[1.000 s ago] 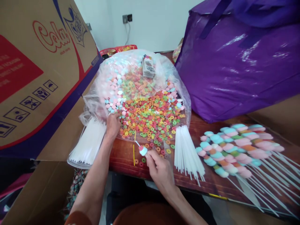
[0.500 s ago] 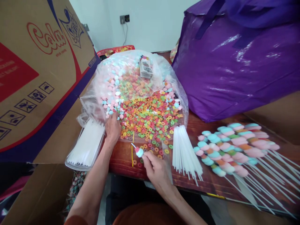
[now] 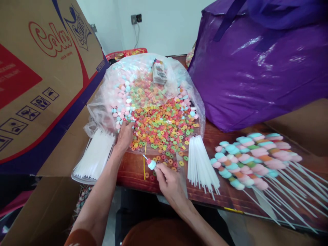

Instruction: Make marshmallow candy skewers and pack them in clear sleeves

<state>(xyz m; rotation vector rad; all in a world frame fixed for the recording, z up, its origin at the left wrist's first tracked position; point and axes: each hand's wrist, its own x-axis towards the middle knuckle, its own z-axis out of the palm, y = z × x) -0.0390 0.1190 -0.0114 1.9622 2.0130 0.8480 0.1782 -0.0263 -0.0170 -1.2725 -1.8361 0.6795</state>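
My right hand is closed on a short marshmallow skewer near the table's front edge. On the skewer, a blue-and-white marshmallow and a red gummy ring show, with the white stick tip poking out to the upper left. My left hand is at the left edge of the candy pile, fingers bent down where the pink and blue marshmallows meet the gummy rings. Its fingertips are partly hidden, so whatever they pinch cannot be made out. The candy lies on and under clear plastic bagging.
White sticks fan out right of the rings; more fill a clear tray on the left. Finished marshmallow skewers lie at right. A big carton and a purple bag flank the table. A small packet stack rests on the plastic.
My left hand has shifted slightly right and up, from the marshmallows toward the edge of the gummy rings. My right hand keeps hold of the skewer in nearly the same place.
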